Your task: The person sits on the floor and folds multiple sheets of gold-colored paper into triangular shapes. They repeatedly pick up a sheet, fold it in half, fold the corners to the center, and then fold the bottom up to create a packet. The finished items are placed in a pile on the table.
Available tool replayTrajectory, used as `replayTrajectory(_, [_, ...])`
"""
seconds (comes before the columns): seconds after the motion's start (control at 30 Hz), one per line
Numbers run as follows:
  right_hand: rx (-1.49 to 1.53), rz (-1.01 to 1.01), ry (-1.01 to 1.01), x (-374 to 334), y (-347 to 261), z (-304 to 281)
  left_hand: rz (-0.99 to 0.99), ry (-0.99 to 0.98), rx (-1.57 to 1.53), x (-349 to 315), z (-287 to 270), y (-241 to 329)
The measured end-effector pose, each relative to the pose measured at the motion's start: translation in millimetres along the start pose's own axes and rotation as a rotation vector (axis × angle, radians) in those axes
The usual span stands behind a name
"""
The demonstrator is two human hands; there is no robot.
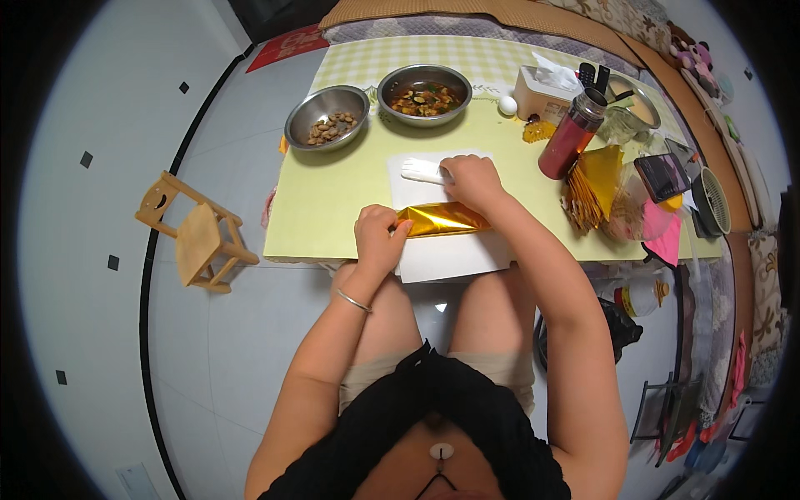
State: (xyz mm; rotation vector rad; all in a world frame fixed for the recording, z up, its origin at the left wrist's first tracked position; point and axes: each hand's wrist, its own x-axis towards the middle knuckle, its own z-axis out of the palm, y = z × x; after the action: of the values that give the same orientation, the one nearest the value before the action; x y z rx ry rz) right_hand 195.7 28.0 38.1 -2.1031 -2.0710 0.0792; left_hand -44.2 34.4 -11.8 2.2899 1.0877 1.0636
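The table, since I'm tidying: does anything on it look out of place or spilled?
The white paper juts awkwardly past the front of the table, and a white egg-shaped thing lies loose beside the tissue box. No clear spill shows.

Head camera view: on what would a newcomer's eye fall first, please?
Probably the shiny gold foil first, over white paper at the near edge of the table, with the left hand at its left end. Next, perhaps, two metal bowls of food toward the table's far side. The red bottle also stands out, right of the paper.

Left grip pinches gold foil; right grip holds white bundle.
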Motion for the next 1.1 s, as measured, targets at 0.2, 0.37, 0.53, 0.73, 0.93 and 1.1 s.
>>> replayTrajectory(0.2, [0.029, -0.087, 0.068, 34, 11, 8, -0.003, -0.007, -0.006, 0, 0, -1])
replayTrajectory(0.37, [-0.004, -0.141, 0.196, 45, 22, 17, -0.005, -0.028, -0.008, 1, 1, -2])
replayTrajectory(0.53, [0.238, 0.146, 0.203, 17, 23, 1, 0.029, 0.001, -0.011, -2, -2, -6])
replayTrajectory(0.73, [0.770, 0.472, 0.223, -73, 61, 9, 0.055, 0.034, -0.068, -1, 0, 2])
replayTrajectory(0.93, [0.759, 0.060, 0.516, -114, 47, 20, 0.036, 0.016, -0.202, -8, -9, 0])
replayTrajectory(1.1, [0.831, -0.045, 0.479, -122, 52, 30, 0.034, -0.044, -0.172, -14, -18, 3])
